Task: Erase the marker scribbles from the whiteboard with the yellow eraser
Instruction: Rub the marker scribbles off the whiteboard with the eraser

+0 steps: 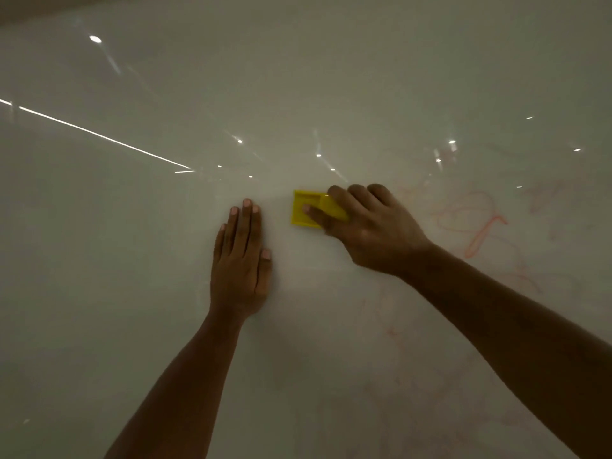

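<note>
Head view.

Forearms, two, bare, nearest the camera: one rises from the bottom edge left of centre, the other comes in from the lower right corner; both reach up toward mid-frame.

Left hand (241, 260): just left of centre. Laid flat, palm down on the whiteboard (132, 260), digits straight and close together, pointing toward the top of the frame. It holds nothing.

Right hand (371, 226): just right of centre, angled toward the upper left. Closed around the yellow eraser (306, 208), thumb across the eraser's near face, the other digits curled over its upper right side. The hand looks slightly blurred.

Yellow eraser: small rectangular block, bright yellow, at the centre of the frame, set against the board surface. Its left half shows; the right half is covered by the hand. It lies near the left hand's fingertips but apart from them.

Whiteboard: glossy pale surface filling nearly the whole frame, dimly lit. Reflected light spots scatter across the middle band; a long bright reflected streak runs from the left edge toward centre.

Marker scribbles (477, 223): orange-red loops and strokes, right of the right hand, the clearest a looped figure with a slanting tail. Fainter pinkish traces spread through the right and lower right of the frame. The board's left half shows no distinct marks.
</note>
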Motion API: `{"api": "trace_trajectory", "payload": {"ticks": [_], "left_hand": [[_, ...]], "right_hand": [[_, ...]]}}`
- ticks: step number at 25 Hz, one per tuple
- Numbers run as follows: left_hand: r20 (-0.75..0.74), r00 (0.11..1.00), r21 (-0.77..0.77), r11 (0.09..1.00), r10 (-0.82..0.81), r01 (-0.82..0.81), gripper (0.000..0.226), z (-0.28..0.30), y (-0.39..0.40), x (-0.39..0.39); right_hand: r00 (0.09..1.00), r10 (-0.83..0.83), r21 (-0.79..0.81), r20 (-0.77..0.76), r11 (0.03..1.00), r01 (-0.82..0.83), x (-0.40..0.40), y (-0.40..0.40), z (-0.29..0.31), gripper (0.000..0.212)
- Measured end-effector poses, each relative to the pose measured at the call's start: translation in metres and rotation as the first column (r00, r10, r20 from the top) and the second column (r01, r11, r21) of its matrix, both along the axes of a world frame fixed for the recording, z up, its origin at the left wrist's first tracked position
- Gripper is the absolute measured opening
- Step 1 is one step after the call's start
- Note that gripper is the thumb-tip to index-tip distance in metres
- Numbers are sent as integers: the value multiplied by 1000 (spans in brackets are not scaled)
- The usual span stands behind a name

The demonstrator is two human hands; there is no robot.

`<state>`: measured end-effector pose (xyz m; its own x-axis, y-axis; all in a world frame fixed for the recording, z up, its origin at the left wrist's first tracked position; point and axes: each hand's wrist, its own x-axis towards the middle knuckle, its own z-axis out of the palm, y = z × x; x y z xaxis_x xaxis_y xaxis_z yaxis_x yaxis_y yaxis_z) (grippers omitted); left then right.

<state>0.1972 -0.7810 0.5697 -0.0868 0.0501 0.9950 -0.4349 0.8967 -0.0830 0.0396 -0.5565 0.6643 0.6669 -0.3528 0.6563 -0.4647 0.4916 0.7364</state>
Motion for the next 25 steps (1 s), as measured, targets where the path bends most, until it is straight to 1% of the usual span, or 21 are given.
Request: {"api": "trace_trajectory", "payload": {"ticks": [1, 2, 3, 4, 5, 6, 8, 9, 10, 12, 13, 14, 15, 17, 18, 19, 20, 21, 23, 24, 25], "left_hand": [[24, 1000, -21, 1000, 0, 1, 68, 2, 0, 1], [41, 999, -36, 999, 5, -3, 69, 5, 1, 3], [52, 999, -47, 999, 11, -9, 70, 9, 2, 3], [58, 998, -56, 998, 17, -14, 70, 13, 4, 1], [56, 998, -61, 998, 19, -15, 70, 18, 7, -1], [48, 999, -64, 998, 17, -14, 69, 23, 12, -5], [27, 1000, -62, 998, 5, -3, 68, 32, 20, -13], [18, 1000, -55, 998, -2, 3, 68, 35, 22, -16], [12, 1000, -44, 999, -9, 9, 69, 36, 24, -18], [9, 1000, -27, 999, -24, 24, 69, 35, 25, -19], [6, 1000, -25, 999, -28, 28, 70, 35, 25, -19], [3, 1000, -26, 999, -28, 29, 70, 35, 25, -18], [-1, 1000, -25, 999, -30, 30, 70, 36, 26, -19], [-11, 999, -10, 999, -51, 50, 73, 36, 26, -19], [-14, 998, 1, 998, -67, 67, 74, 35, 25, -20], [-12, 997, 9, 997, -82, 82, 75, 34, 24, -19], [-10, 996, 14, 996, -92, 93, 76, 34, 23, -19], [-8, 995, 19, 995, -97, 97, 77, 34, 23, -18], [-5, 996, 28, 995, -92, 92, 78, 33, 23, -18], [-10, 996, 26, 996, -88, 88, 77, 33, 24, -18], [-17, 996, 15, 996, -85, 86, 76, 33, 24, -18]], "right_hand": [[1000, -16, -21, 16, 1000, 17, -3, 8, 4, 48], [994, 3, -127, 109, 992, 11, -4, 13, 9, 47], [971, 61, -261, 231, 965, 2, -1, 16, 11, 48], [944, 112, -348, 309, 937, 3, 2, 14, 10, 50], [937, 126, -360, 325, 933, 0, 5, 7, 4, 52], [955, 106, -297, 278, 955, -20, 5, 0, -5, 53], [995, 23, -94, 101, 995, -14, -1, 3, -14, 52], [998, 4, -68, 58, 998, 0, -6, 13, -8, 50], [996, -4, -125, 86, 992, 15, -11, 24, -1, 49], [961, 63, -378, 269, 925, 45, -14, 34, 13, 50], [932, 110, -456, 347, 888, 65, -11, 32, 16, 50], [916, 122, -467, 382, 881, 77, -6, 25, 18, 51], [922, 112, -421, 371, 905, 59, 0, 15, 20, 52], [970, 25, -187, 241, 982, 21, 14, -6, 19, 57], [989, -34, -39, 142, 998, 40, 20, -10, 21, 59], [994, -96, 65, 46, 994, 93, 22, -10, 28, 60], [987, -158, 97, -9, 983, 158, 22, -8, 38, 60], [981, -196, 37, 0, 980, 195, 21, -5, 48, 61], [976, -178, -145, 122, 970, 195, 23, 0, 53, 62], [981, -143, -181, 134, 969, 166, 22, -6, 48, 61], [988, -113, -133, 104, 983, 126, 23, -12, 37, 60]]}}
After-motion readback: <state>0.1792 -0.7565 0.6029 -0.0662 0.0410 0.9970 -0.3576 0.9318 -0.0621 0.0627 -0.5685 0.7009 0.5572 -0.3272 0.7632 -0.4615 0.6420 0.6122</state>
